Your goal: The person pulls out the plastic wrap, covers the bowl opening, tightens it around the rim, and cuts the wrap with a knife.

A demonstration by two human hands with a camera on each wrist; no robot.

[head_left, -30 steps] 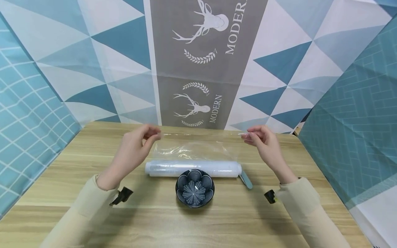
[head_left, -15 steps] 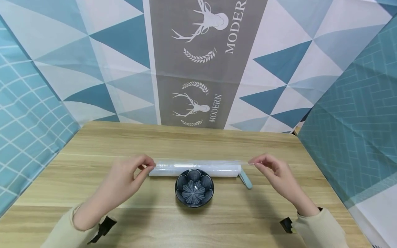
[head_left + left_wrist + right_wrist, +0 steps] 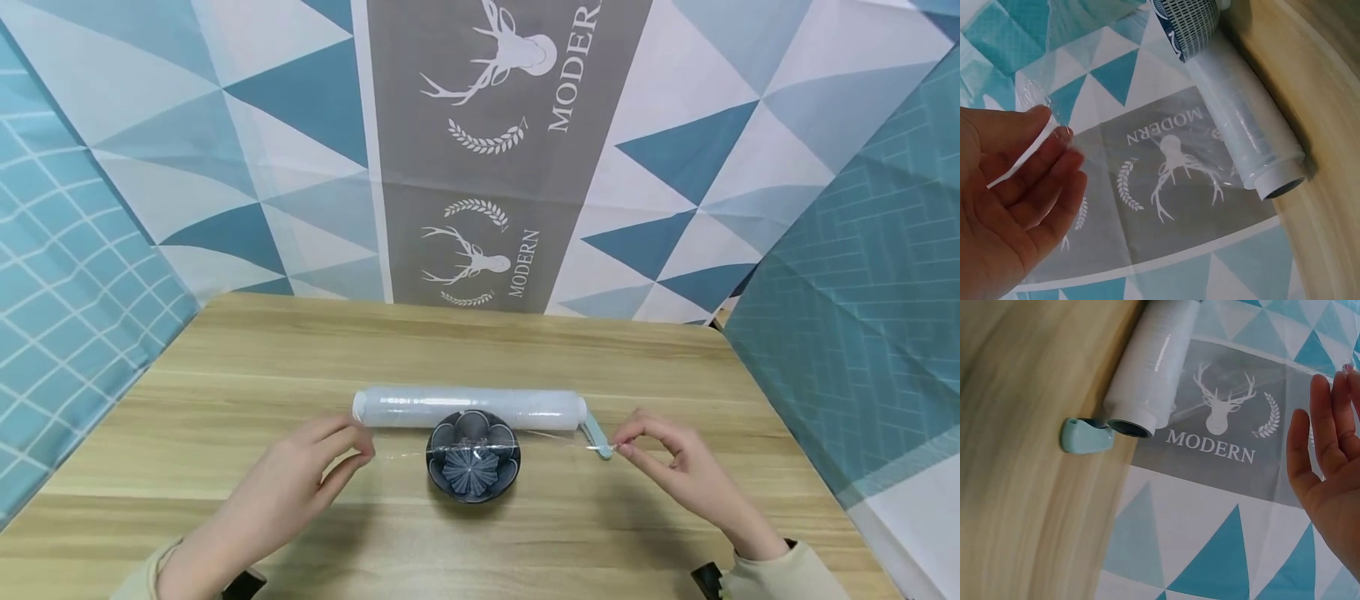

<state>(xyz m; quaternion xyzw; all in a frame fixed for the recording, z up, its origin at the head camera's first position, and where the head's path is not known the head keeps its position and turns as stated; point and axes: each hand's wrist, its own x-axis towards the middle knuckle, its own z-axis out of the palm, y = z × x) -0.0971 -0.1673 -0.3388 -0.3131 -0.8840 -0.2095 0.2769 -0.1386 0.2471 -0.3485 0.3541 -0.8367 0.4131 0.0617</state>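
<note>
A thin sheet of clear cling film (image 3: 408,454) stretches between my two hands. Its left corner is pinched between thumb and fingers of my left hand (image 3: 300,475), and my right hand (image 3: 686,471) pinches the other corner. Behind the sheet lies the cling film roll (image 3: 405,407), from which the film comes; in the left wrist view the roll (image 3: 1250,119) shows its hollow end. The dark blue, flower-patterned bowl (image 3: 471,477) stands upright in front of the roll, with the film's front edge crossing above it. My right thumb is out of the right wrist view.
A light green handled tool (image 3: 597,437) lies at the roll's right end, near my right fingertips; its kind cannot be told. Everything stands on a wooden table (image 3: 480,550). A patterned cloth backdrop (image 3: 480,183) rises behind the table, with blue sheets at both sides.
Both hands have come from behind the roll toward me, lowering as they came. The pinched film edge has passed over the roll and now lies across the bowl. Bowl and tool stay put.
</note>
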